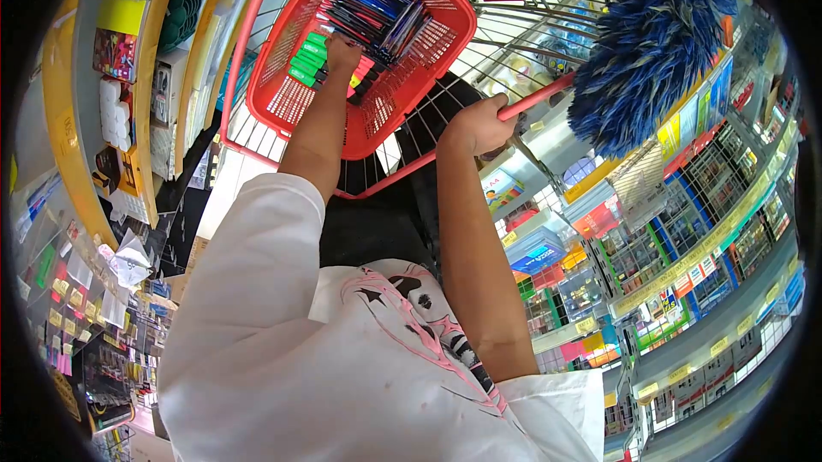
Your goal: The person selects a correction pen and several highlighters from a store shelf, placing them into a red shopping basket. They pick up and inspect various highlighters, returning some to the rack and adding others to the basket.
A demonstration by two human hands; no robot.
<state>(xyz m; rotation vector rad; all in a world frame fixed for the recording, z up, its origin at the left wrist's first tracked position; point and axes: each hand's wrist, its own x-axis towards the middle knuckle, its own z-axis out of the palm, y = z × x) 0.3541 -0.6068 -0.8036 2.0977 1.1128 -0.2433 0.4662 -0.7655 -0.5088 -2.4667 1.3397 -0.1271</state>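
My left hand point(343, 53) reaches down into a red plastic basket point(360, 141). Its fingers look curled, and what they hold, if anything, is hidden. Just beside it lie several green-capped markers or highlighters point(306, 61) in a row. Red and yellow pieces with black ends point(366, 77) show on its other side. A thick stack of blue and black pens point(377, 12), seemingly in packs, fills the basket's far part. My right hand point(479, 125) is wrapped round the red handle bar point(539, 95) of the shopping cart, whose wire frame surrounds the basket.
A fluffy blue-and-white duster point(655, 51) stands out at upper right, near the end of the handle bar. Store shelves point(685, 368) with price tags and stationery line the right side. Yellow-edged shelves point(73, 154) with packaged goods stand close on the left.
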